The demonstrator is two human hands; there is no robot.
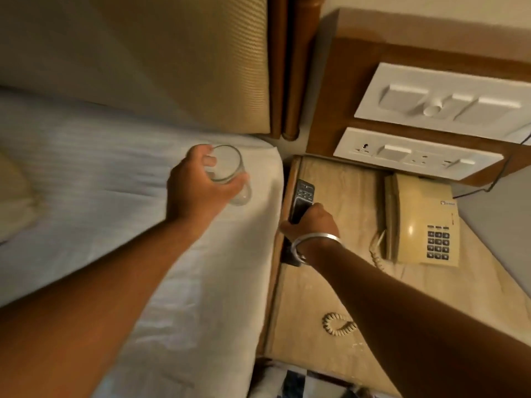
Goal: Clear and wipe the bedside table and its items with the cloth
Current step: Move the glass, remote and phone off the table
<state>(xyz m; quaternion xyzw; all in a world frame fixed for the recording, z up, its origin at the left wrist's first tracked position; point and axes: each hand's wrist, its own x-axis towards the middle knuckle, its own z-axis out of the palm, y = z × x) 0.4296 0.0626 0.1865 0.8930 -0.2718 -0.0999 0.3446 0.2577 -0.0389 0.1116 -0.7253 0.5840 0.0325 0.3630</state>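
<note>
The table stood hard against the bed, its pale stone-like top ringed by a wood edge. My right hand had its fingers curled around the lower end of the remote, a slim dark slab with small keys, which lay along the table's left edge. My left hand held the glass from above, thumb and fingers clamped on the rim, over the bed's near corner; I could not tell whether its base touched the sheet.

I judged the step to be clearing: items going from table to bed. To do it well, I thought the glass should be stood upright on a flat patch of mattress away from the edge, since soft bedding tips a smooth, hard tumbler easily. The remote wanted a firm lift clear of the wood lip before crossing the gap.

The phone, glossy beige plastic with a dark keypad, sat at the table's right, its coiled cord trailing across the top. No cloth was in view. Behind stood white switch plates on a wood panel, and a ribbed headboard.
</note>
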